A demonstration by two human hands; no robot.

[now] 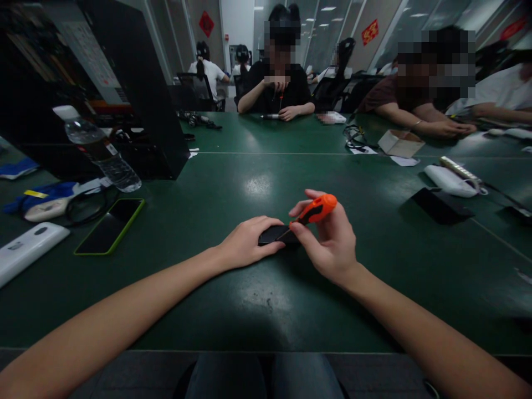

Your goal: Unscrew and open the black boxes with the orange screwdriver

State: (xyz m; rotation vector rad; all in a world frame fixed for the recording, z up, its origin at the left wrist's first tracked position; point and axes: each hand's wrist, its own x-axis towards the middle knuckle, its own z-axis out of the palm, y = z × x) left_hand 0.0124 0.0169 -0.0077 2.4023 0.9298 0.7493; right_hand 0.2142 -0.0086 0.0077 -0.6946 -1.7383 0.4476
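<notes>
A small flat black box-like object (292, 237) lies on the green table in front of me; I cannot make out its kind. My left hand (251, 242) grips its left end, thumb on the near side and fingers on the far side. In my right hand (332, 244) is a screwdriver (318, 209) with an orange and black handle, held between thumb and fingers. The screwdriver is tilted, its handle up to the right, and its thin shaft slants down to the top of the black object near my left thumb.
On the left are a phone (110, 226) with a green edge, a white device (31, 249), a water bottle (102, 147) and a tall black case (137, 83). A black slab (441, 205) and a white device (451, 180) lie right. People sit across the table (166, 310).
</notes>
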